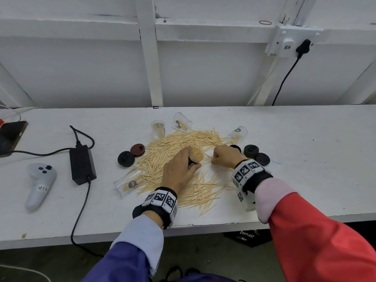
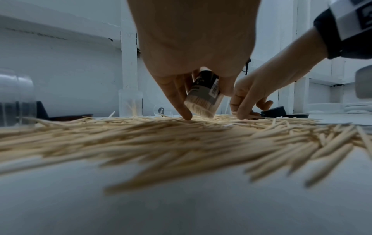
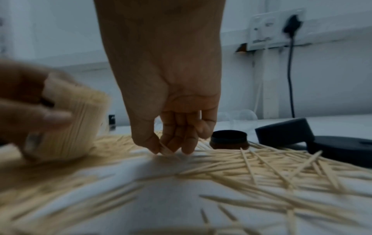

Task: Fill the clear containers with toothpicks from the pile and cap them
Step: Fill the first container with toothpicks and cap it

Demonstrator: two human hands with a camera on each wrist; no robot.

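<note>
While the left hand (image 1: 179, 169) gripped 1 nearly full container (image 1: 195, 154), tilted over the pile (image 1: 175, 151) so its mouth faced the right hand (image 1: 224, 155), that hand pinched a few toothpicks (image 3: 166, 148), probably to add them.

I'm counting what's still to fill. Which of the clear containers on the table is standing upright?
The upright container at the pile's far left edge, holding a few toothpicks. The other three loose ones lie on their sides; the packed container is held tilted in the left hand.
</note>
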